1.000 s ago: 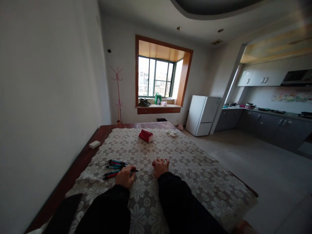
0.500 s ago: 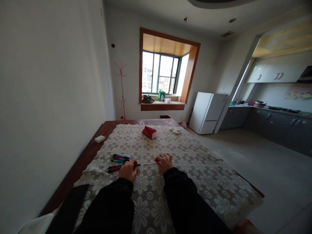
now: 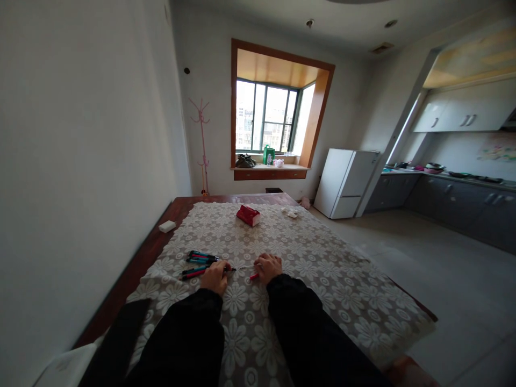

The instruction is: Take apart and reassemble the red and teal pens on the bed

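My left hand (image 3: 215,276) is closed around a dark pen, whose black tip (image 3: 233,269) pokes out past the fingers. Beside and behind that hand lies a group of pens (image 3: 200,257) with black, teal and red parts. My right hand (image 3: 269,267) is closed, its fingertips pinching one end of a thin pale rod (image 3: 244,267) that looks like a pen refill. The rod spans the gap between my hands, low over the cloth. Under the right palm a red pen part (image 3: 253,277) sticks out; the rest of it is hidden.
A patterned tablecloth (image 3: 318,301) covers the wooden table. Farther back are a red tissue pack (image 3: 248,215), crumpled white tissues (image 3: 289,213) and a small white box (image 3: 166,226). A dark flat object (image 3: 123,333) lies at the near left, and a wall runs along the left.
The red part, at my right fingertips before, now shows below the right hand, pointing toward me. The right hand has shifted slightly left, and the view has tilted a little.
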`<state>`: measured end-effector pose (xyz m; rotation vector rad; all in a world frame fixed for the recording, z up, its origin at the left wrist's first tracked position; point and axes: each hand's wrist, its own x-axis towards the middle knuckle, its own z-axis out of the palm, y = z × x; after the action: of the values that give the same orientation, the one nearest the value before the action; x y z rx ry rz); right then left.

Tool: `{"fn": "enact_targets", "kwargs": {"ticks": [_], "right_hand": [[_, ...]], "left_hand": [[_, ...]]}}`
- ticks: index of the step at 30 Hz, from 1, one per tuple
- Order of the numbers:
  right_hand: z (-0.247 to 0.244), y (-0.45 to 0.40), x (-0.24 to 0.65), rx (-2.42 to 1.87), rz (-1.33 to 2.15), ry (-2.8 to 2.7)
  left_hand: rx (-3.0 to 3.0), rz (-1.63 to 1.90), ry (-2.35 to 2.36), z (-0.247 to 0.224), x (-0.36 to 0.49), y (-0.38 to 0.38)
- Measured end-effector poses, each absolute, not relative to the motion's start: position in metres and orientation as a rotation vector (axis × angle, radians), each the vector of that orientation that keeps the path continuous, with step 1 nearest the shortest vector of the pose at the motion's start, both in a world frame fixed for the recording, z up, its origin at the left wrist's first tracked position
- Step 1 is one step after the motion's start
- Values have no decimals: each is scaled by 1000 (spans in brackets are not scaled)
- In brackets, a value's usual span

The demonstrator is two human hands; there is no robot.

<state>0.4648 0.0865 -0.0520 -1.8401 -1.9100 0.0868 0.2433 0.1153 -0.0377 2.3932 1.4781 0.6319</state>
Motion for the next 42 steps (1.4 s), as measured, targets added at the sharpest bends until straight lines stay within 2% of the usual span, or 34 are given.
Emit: {"fn": "enact_targets", "kwargs": {"ticks": [9, 24, 34, 42], "right_hand": [[-53, 90, 470, -1972, 131, -1821], [-44, 84, 459, -1667, -26, -1993], [-41, 85, 472, -1899, 58, -1878], [-38, 76, 468, -1518, 103, -2236]], "left_hand": [[2392, 619, 1484, -39, 243, 115], [2454, 623, 1393, -34, 252, 107], [2460, 619, 1322, -32, 251, 106], [2479, 617, 1289, -36, 251, 107]]}}
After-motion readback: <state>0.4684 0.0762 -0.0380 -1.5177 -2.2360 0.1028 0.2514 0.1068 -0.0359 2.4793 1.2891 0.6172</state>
